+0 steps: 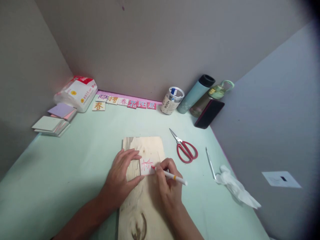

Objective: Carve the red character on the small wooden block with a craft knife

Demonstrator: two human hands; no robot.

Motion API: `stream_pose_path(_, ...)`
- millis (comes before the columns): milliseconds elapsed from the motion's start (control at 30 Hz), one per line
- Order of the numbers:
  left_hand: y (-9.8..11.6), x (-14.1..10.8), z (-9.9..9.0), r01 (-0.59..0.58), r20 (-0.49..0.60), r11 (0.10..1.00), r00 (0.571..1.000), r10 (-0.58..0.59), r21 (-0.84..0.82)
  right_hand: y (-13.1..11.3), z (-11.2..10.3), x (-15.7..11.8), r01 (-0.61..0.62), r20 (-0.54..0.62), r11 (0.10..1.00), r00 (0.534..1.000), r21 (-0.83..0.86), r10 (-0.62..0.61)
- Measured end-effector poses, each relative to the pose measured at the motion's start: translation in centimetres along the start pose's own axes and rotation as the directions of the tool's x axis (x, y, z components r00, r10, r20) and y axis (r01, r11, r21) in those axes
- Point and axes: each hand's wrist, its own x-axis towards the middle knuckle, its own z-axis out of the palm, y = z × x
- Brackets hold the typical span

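Observation:
A small pale square tile (146, 167) with pink character strokes lies on a wooden board (143, 200). My left hand (122, 173) rests at the tile's left side, thumb and fingers spread apart around its corners. Held in my right hand (170, 180) is a white marker (176, 178) with an orange band; its red tip touches the tile's right part. The fingers of my right hand are wrapped round the marker, just right of the tile.
Red-handled scissors (186, 150), a thin pen (210, 163) and crumpled tissue (236, 188) lie right. Behind stand a jar (171, 101), a blue bottle (196, 93), a green bottle (207, 100) and a phone (209, 114). Lettered tiles (122, 101), a tissue pack (80, 93) and stacked tiles (48, 124) sit left.

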Motion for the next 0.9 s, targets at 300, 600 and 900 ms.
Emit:
stream_pose_path(300, 0.08, 0.08, -0.18, 0.019, 0.012, 1.0, 1.0, -0.019, 0.001, -0.11, -0.3, -0.41, -0.024, 0.038, 0.997, 0.999, 0.072, 0.021)
stream_pose_path(600, 0.1, 0.08, -0.16, 0.0, -0.003, 1.0, 1.0, 0.0, -0.002, -0.37, 0.0, -0.01, 0.006, -0.002, 1.0, 1.0, 0.024, -0.006)
stream_pose_path(900, 0.2, 0.06, -0.2, 0.002, 0.004, 1.0, 1.0, -0.002, 0.0, -0.18, -0.18, -0.12, -0.005, 0.058, 1.0, 0.998, 0.016, 0.004)
